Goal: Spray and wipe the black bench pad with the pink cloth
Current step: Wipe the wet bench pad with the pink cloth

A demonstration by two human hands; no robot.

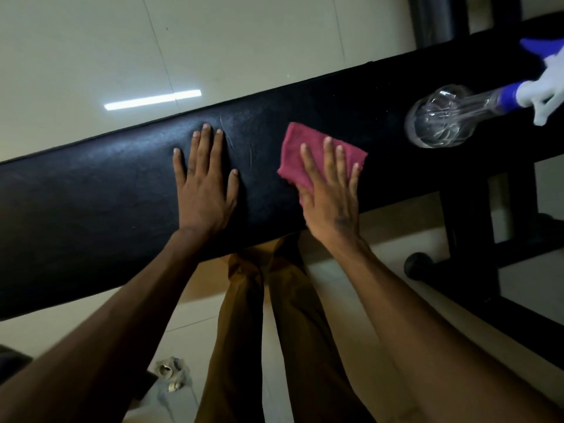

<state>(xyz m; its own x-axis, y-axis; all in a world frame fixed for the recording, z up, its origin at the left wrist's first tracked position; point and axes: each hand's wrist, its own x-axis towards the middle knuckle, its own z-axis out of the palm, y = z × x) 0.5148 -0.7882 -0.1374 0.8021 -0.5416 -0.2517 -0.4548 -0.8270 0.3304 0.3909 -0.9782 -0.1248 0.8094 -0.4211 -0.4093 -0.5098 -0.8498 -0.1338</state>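
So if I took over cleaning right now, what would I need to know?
Left hand: flat and open on the black bench pad, holding nothing.
Right hand: fingers spread, pressing the pink cloth onto the pad, not gripping it.
Spray bottle: clear with a white and blue trigger, standing on the pad at the right end, nobody touching it.
Done: the cloth is on the pad in mid-wipe. I cannot tell which parts have been sprayed or wiped already.
Left: probably wipe along the whole pad, spraying more if it looks dry.
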